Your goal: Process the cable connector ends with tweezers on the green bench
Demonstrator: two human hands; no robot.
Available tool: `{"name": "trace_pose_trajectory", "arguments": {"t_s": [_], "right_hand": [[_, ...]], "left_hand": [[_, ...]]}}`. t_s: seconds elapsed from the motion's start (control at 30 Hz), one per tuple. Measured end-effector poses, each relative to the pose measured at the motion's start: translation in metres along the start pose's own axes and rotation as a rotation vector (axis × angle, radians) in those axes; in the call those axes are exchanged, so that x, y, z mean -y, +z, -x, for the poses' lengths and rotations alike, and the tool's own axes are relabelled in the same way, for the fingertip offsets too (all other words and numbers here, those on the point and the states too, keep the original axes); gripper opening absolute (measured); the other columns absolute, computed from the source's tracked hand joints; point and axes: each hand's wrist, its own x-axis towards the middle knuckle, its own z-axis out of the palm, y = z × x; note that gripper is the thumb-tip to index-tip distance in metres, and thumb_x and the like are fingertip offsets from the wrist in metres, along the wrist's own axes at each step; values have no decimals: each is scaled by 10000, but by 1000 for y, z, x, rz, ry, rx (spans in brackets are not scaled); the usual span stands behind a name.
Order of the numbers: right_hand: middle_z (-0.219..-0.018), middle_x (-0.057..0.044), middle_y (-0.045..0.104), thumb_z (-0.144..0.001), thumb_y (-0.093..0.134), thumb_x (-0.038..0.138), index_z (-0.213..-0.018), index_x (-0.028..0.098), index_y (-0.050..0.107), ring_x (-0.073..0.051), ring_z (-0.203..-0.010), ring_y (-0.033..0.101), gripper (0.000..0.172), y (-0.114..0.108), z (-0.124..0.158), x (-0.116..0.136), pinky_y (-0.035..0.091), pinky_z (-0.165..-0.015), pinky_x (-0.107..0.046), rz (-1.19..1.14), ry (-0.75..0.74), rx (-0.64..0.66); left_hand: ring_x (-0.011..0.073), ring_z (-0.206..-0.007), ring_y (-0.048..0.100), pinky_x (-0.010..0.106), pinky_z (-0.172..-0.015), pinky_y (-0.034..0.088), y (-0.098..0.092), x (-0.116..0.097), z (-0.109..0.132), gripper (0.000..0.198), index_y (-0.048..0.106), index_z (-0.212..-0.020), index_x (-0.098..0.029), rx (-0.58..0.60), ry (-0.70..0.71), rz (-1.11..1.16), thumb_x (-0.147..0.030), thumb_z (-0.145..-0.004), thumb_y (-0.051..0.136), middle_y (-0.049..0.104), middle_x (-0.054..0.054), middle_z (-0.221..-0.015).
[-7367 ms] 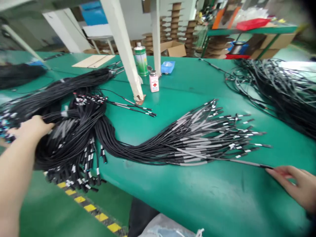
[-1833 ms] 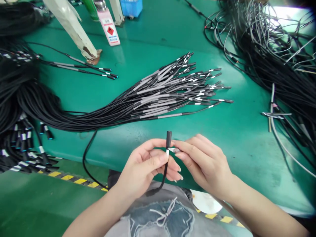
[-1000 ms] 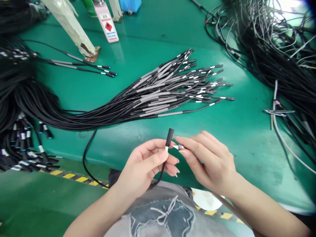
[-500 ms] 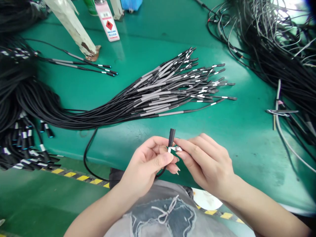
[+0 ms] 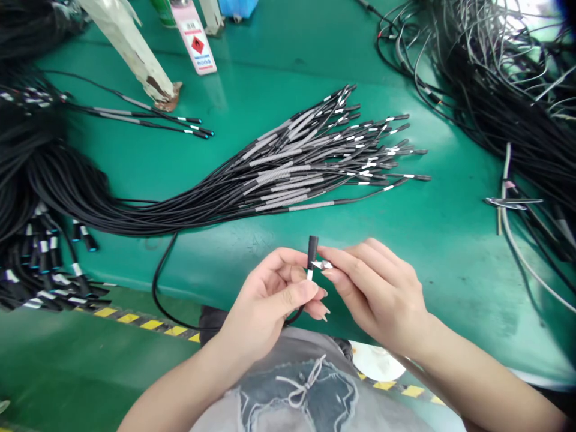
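Observation:
My left hand (image 5: pixel 279 297) pinches a black cable (image 5: pixel 294 316) just below its black cylindrical end (image 5: pixel 312 249), which points up. A white band (image 5: pixel 309 274) shows on the cable between that end and my left thumb. Between the thumb and forefinger of my right hand (image 5: pixel 382 288) is a small shiny pointed piece (image 5: pixel 323 264), its tip against the side of the black end; its exact kind is unclear. Behind both hands lies a thick bundle of black cables (image 5: pixel 180 213) with grey ribbed sleeves and white bands near their tips.
Tangled black and grey wires (image 5: pixel 486 72) pile up at the right, with metal snips (image 5: pixel 513 203) beside them. A pink bottle (image 5: pixel 196 42) with a flame label stands at the back, near a chipped post (image 5: pixel 135 54). More cable ends (image 5: pixel 45 258) hang at the left table edge.
The shiny piece in my right hand has moved slightly up, from beside the white band to the side of the black end. My left hand keeps its hold, almost still.

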Motion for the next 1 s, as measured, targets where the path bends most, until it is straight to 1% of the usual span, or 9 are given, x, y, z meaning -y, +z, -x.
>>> {"name": "trace_pose_trajectory", "arguments": {"t_s": [0.1,0.27,0.37,0.47,0.63,0.77,0.9,1.0], "right_hand": [[-789,-92,662,-979,498,146,-1098,70,610,-168,-645,506,181,0,0,-1,439,-558,-318,-24,-21,6],[-804,-87,665,-975,509,145,-1123,92,601,-168,-658,523,182,-2,-2,-1,446,-577,-317,-26,-5,12],[-816,-86,664,-980,495,144,-1123,97,601,-164,-666,529,185,-4,-2,-1,447,-585,-313,-51,-9,-7],[-805,-70,664,-980,500,155,-1138,122,603,-162,-663,533,191,-5,-2,-3,454,-594,-309,-20,21,-29],[-805,-80,672,-980,504,163,-1119,100,608,-164,-651,536,185,-2,-2,-4,457,-577,-316,2,15,-27],[-781,-79,663,-979,510,161,-1105,89,613,-165,-645,528,178,-2,-2,-4,457,-571,-319,12,23,-33],[-796,-73,669,-991,486,175,-1125,122,606,-161,-641,536,188,-4,-2,-4,453,-576,-316,3,17,-38],[-798,-65,674,-987,493,169,-1131,142,605,-158,-636,538,185,-4,-2,-5,448,-575,-311,17,19,-33]], "left_hand": [[116,-564,679,193,-559,566,0,0,0,186,662,-879,-170,3,-1,6,-174,-753,799,659,-36,-642],[115,-559,682,188,-558,562,1,1,2,187,667,-880,-176,1,-2,6,-160,-749,800,663,-36,-636],[115,-560,679,193,-560,566,0,1,3,186,669,-872,-173,-7,-3,2,-166,-744,804,661,-34,-644],[112,-546,672,189,-548,561,0,0,3,190,668,-865,-171,-16,-2,-14,-178,-739,810,656,-36,-648],[102,-540,665,174,-533,547,1,1,3,181,670,-855,-170,-5,8,-37,-196,-744,811,643,-39,-640],[98,-558,672,169,-548,553,1,1,3,152,684,-859,-181,8,7,-31,-176,-758,797,650,-39,-660],[103,-565,676,182,-552,562,1,1,3,155,682,-862,-188,4,-2,-17,-161,-758,794,649,-43,-665],[104,-550,666,182,-544,553,2,1,4,174,673,-856,-178,0,-5,-33,-188,-747,808,644,-40,-652]]}}
